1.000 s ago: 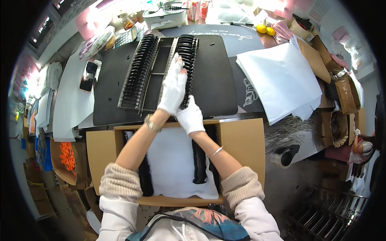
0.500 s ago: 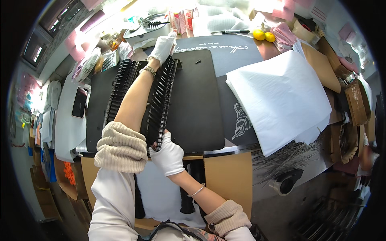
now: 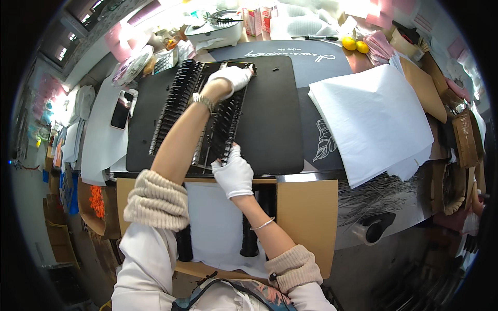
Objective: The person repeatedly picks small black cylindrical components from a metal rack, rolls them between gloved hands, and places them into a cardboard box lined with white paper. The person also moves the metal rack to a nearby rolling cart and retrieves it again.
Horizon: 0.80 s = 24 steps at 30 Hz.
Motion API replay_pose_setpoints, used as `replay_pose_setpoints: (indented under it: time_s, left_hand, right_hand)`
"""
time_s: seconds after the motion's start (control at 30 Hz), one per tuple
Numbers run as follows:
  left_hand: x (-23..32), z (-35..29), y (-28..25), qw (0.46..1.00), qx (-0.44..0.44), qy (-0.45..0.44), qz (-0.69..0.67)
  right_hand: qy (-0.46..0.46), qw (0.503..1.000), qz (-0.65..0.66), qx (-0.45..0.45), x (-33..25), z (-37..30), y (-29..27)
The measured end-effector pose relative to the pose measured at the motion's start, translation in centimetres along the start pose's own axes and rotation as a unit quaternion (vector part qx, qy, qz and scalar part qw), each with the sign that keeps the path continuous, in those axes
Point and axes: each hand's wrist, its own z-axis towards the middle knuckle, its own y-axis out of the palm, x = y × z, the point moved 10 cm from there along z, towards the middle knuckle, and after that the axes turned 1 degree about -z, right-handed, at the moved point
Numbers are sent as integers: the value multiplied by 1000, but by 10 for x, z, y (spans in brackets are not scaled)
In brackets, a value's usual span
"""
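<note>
A long black frame (image 3: pixel 176 101) with rows of upright teeth lies on the black mat (image 3: pixel 275 124); I cannot tell what kind of device it is. My left hand (image 3: pixel 228 81), in a white glove, is closed on the far end of its right-hand toothed row (image 3: pixel 226 122). At the near end of that same row, my gloved right hand (image 3: pixel 234 175) grips with thumb and fingers. My left forearm crosses over the middle of the frame and hides part of it. One small dark bit (image 3: pixel 276 69) rests on the mat to the right.
White sheets (image 3: pixel 371 119) are stacked at the right, beside thin dark wires (image 3: pixel 373 202) and a tape roll (image 3: pixel 372 228). A phone (image 3: pixel 121 111) lies left of the mat. Below the table edge stands an open carton (image 3: pixel 308 223) holding dark rolls. Behind are a grey-white box (image 3: pixel 215 37) and yellow fruits (image 3: pixel 355 45).
My left hand has come down and back onto the frame's far end, its fingers now curled. My right hand keeps its grip at the near end. The whole view has shifted slightly.
</note>
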Motion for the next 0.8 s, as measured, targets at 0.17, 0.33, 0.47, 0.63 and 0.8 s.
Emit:
replay_pose_setpoints:
  time_s: [0.17, 0.33, 0.47, 0.63, 0.8]
  left_hand:
    - [2, -60, 16, 998, 54, 26, -9]
    - [-3, -119, 41, 999, 22, 24, 27]
    - [-5, -149, 41, 999, 44, 24, 23]
    - [3, -181, 50, 999, -10, 37, 28]
    - [-2, -217, 53, 977, -75, 25, -197]
  right_hand:
    - [32, 999, 4, -22, 11, 6, 9]
    - [37, 993, 105, -31, 22, 17, 25]
    - [44, 982, 183, -35, 26, 26, 36]
    - [-203, 961, -184, -14, -13, 43, 48]
    - [48, 827, 557, -48, 31, 59, 69]
